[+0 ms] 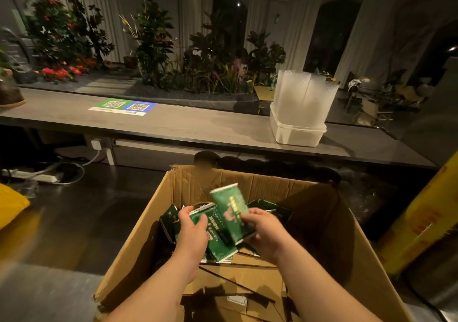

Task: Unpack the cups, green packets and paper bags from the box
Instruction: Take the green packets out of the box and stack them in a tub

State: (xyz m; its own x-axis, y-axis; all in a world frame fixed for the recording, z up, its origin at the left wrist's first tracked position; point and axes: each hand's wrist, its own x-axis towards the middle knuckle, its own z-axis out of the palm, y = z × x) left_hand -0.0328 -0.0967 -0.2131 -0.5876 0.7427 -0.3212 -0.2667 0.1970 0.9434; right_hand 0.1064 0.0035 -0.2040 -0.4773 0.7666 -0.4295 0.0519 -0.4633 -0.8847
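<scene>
An open cardboard box [309, 195] stands on the floor in front of me. Both my hands are inside it. My left hand [192, 232] grips a bundle of green packets [214, 232], thumb on top. My right hand [266, 232] holds another green packet [230, 205], tilted upright above the bundle. More green packets [270, 209] lie deeper in the box behind my hands. Brown paper bags [238, 279] lie flat on the box's bottom under my forearms. Stacks of clear plastic cups [304, 96] stand in a white tub [295, 133] on the long counter.
The grey counter [188, 126] runs across behind the box, with a QR-code sheet [124, 107] on it and plants beyond. A yellow object [421, 222] leans at the right of the box. A power strip [37, 176] and cables lie on the dark floor at left.
</scene>
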